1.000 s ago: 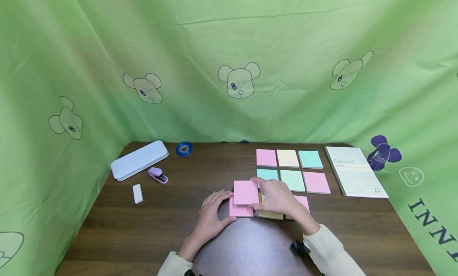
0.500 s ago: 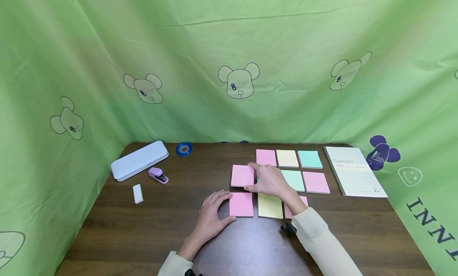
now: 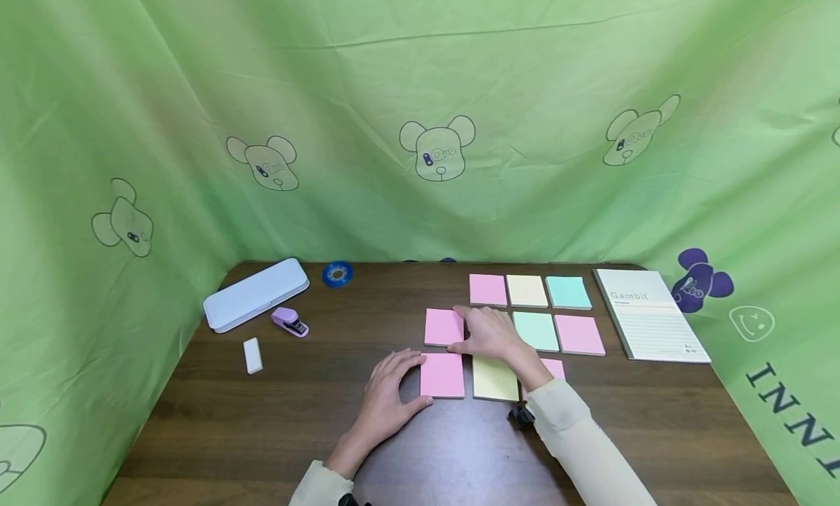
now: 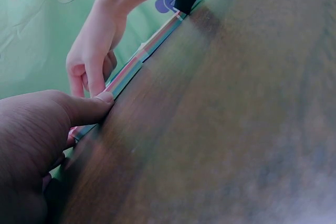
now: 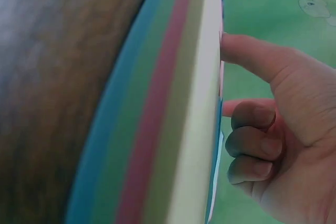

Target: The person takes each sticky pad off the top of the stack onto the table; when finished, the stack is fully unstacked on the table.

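Note:
In the head view, my right hand (image 3: 494,336) spans the right side of a pink sticky note pad (image 3: 442,327) with thumb and index finger; its other fingers curl into the palm, as the right wrist view shows. This pad lies just behind another pink sticky note pad (image 3: 442,376). My left hand (image 3: 387,404) holds that front pad at its left corners, the thumb at the near edge and fingers at the far one. From the left wrist, the thumb (image 4: 97,107) presses against the pad's layered side. A yellow pad (image 3: 495,379) sits to the right, partly under my right wrist.
Several more pads, such as a mint one (image 3: 536,332) and a cream one (image 3: 527,291), form rows at right. Beyond them lies a notebook (image 3: 656,316). At left are a pale blue case (image 3: 256,294), purple stapler (image 3: 290,321), white eraser (image 3: 252,356) and blue tape roll (image 3: 337,273).
My right hand has carried the pink pad from above the front-left pad to the spot behind it, then lowered it slightly toward me. The left hand has stayed in place.

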The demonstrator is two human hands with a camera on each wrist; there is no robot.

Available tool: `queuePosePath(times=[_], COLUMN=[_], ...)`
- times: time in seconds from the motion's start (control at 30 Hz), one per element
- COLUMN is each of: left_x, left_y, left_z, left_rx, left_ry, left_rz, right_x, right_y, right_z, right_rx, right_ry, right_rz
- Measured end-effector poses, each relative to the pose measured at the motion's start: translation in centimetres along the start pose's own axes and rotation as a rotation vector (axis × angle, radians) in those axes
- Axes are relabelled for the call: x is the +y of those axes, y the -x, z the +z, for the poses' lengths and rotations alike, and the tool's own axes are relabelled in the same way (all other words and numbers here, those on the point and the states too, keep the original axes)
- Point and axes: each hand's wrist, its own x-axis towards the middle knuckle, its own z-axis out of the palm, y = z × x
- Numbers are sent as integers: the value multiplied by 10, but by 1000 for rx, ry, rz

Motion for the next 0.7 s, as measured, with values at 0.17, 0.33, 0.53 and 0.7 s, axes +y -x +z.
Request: queuePosePath(times=[0.17, 0.33, 0.53, 0.7], left_x=[0, 0, 0, 0], left_y=[0, 0, 0, 3], left_z=[0, 1, -1, -4], left_rx=[-4, -6, -16, 53], left_ry=[5, -2, 4, 102], left_rz=[3, 5, -1, -18], right_x=[-5, -6, -11, -18], right_y=[4, 10, 26, 51], right_z=[-7, -13, -19, -17], right_rx=[-24, 24, 86, 91], right_ry=[-34, -91, -99, -90], right_rz=[26, 37, 40, 19])
